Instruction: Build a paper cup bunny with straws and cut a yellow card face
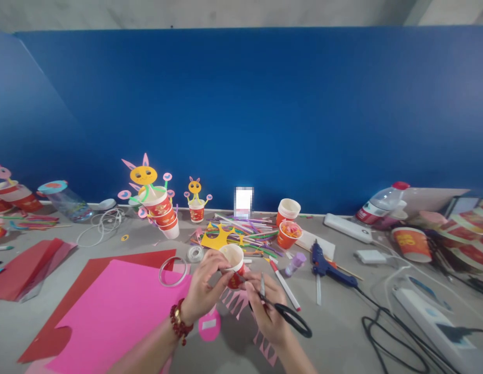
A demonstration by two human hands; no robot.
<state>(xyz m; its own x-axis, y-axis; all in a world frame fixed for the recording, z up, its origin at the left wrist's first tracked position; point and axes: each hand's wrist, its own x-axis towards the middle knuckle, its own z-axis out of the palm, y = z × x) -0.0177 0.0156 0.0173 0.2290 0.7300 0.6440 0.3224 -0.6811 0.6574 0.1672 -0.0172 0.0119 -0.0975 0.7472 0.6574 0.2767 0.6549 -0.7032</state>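
Observation:
My left hand (208,285) is closed around the rim and side of a red and white paper cup (232,253), which is tilted so that its mouth faces up. A pair of scissors (290,318) with black handles rests in my right hand (266,306), blades pointing up and left. The right fingertips meet the cup's lower side, partly hiding what they touch there. Beneath both hands lie pink paper strips with a zigzag edge (238,305) and a pink paper round (209,326) with a white patch.
Pink paper (120,311) covers the table at left. Behind the hands are colourful pipe cleaners (260,234) and yellow paper (218,238). A blue glue gun (323,264), a marker (286,285) and a power strip (432,322) lie to the right. Cup figures (196,210) stand near the blue partition.

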